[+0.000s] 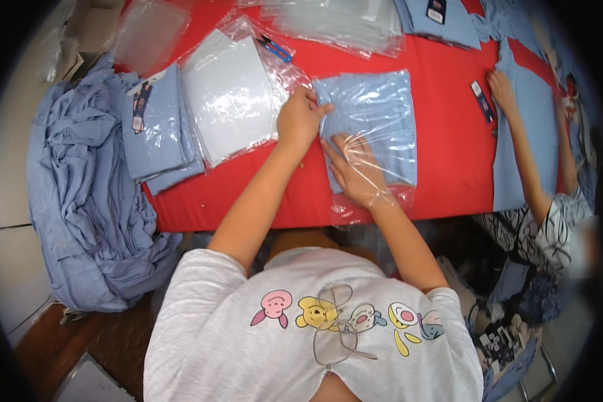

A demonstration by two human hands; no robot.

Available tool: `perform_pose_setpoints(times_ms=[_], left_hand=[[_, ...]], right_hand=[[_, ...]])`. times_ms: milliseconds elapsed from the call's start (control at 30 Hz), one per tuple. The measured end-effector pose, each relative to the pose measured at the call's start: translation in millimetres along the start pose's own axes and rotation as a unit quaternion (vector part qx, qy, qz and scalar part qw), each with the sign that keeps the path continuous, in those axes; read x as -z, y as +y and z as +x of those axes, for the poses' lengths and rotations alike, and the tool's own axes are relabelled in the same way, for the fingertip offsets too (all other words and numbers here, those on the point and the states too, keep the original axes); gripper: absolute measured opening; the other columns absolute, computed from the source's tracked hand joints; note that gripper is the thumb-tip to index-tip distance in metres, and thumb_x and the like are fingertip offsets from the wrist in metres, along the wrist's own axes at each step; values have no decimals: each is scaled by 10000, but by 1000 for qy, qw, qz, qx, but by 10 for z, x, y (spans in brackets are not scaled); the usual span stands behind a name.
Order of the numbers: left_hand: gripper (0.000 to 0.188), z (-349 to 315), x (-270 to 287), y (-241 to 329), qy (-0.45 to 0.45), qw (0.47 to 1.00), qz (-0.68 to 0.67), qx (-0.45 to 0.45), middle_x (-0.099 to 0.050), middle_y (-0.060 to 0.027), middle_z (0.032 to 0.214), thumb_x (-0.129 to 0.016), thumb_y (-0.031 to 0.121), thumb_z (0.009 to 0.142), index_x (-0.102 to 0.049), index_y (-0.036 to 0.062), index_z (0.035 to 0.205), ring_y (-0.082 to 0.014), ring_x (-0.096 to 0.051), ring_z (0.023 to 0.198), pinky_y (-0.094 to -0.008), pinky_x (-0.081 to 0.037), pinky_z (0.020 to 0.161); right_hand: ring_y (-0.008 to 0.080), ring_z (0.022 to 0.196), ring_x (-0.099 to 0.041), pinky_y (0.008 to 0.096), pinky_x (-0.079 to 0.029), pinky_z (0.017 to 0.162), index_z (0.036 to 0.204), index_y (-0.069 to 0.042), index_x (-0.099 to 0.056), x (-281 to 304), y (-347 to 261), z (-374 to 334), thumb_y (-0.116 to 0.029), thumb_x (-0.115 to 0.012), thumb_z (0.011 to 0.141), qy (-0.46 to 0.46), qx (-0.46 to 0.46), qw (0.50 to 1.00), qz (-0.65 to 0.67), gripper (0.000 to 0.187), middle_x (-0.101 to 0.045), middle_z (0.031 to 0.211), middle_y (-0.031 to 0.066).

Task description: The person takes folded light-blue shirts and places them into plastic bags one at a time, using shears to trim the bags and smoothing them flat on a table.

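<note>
While lying flat, bagged shirt [375, 120] long axis fore-aft | left hand [301, 117] pinches bag | right hand [355, 171] flat inside.

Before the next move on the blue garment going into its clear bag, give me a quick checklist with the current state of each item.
1. Left hand on the bag's top left corner: ok.
2. Right hand inside the bag, flat on the garment: ok.
3. Garment fully inside: cannot tell; film glare hides the edges.
4. Garment lying flat, no bunching: ok where visible.
5. Bag mouth free of the red table edge: not ok; the film hangs just over it.
6. Co-worker's hand away from the bag: ok, it rests on another garment to the right.
</note>
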State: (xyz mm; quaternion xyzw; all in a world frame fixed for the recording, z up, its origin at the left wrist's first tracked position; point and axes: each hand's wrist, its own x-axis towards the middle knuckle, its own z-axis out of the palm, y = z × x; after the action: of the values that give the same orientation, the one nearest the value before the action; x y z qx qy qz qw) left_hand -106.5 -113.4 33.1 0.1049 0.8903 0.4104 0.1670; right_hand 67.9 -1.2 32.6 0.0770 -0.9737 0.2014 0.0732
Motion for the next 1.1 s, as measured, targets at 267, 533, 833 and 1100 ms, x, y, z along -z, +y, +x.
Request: perform_pose_setpoints(times_ms=[267,533,833,1100], left_hand=[[462,-92,-170,-90,96,984,77,-131,-720,-118,1081,-866,275,872,-632,30,1186,-284,-697,947,-425,-555,859],[738,-1051,-513,191,-119,891,169,-405,-253,-190,1772,-807,282,875,-528,102,1534,-427,-163,1655,-634,-158,1318],[325,-1421,-555,-100,-140,875,143,-441,-356,-193,1726,-769,94,879,-630,31,1166,-425,-352,1589,-602,-304,1281],[434,-1523,-447,82,-74,899,129,-413,-499,-196,1579,-782,66,833,-609,18,1229,-429,-497,1470,-584,-411,1214]], right_hand=[[351,1458,-534,511,-407,1244,1482,-58,-611,85,-173,-1206,-85,-631,930,-98,51,984,137,553,-557,1582,160],[370,1181,-646,488,-514,1054,1233,-15,-718,433,-244,-1776,12,-694,835,78,-140,981,108,400,-667,1312,167],[397,1523,-456,507,-409,1245,1544,46,-524,94,-161,-1746,24,-623,936,24,-104,993,53,616,-478,1635,211],[491,1589,-297,591,-239,1312,1551,121,-438,-45,-151,-1198,-266,-668,990,22,-137,990,-33,720,-345,1689,310]])
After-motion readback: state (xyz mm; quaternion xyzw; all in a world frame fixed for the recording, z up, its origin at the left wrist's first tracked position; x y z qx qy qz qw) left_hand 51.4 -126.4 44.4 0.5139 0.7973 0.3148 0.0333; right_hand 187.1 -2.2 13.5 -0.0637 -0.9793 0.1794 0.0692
